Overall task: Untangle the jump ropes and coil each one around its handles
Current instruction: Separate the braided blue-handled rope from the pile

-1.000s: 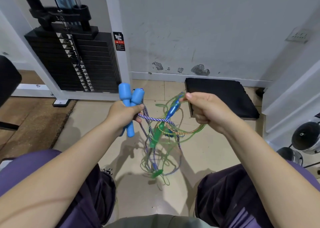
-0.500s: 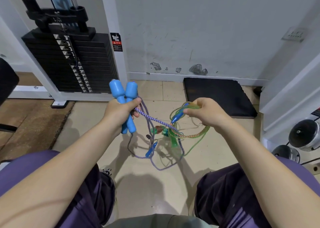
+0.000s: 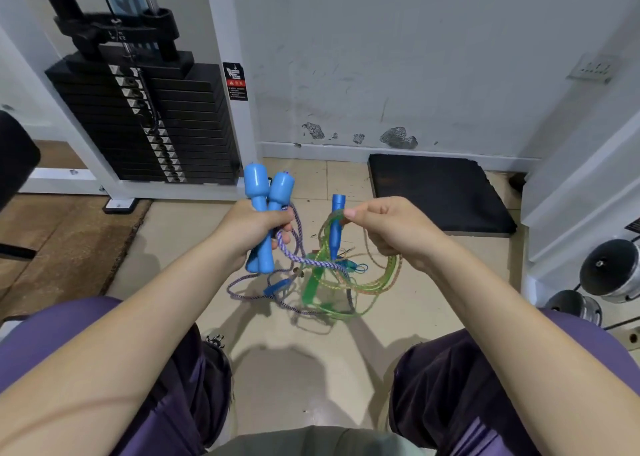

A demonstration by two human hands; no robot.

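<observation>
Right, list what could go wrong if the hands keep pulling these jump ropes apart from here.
1. The purple braided rope runs from the light blue handles in the left hand straight through the green rope loops; pulling apart may tighten the knot.
2. The dark blue handle near the right hand pokes through green loops and could snag.
3. The green handle dangles loose and may swing into other loops.
</observation>
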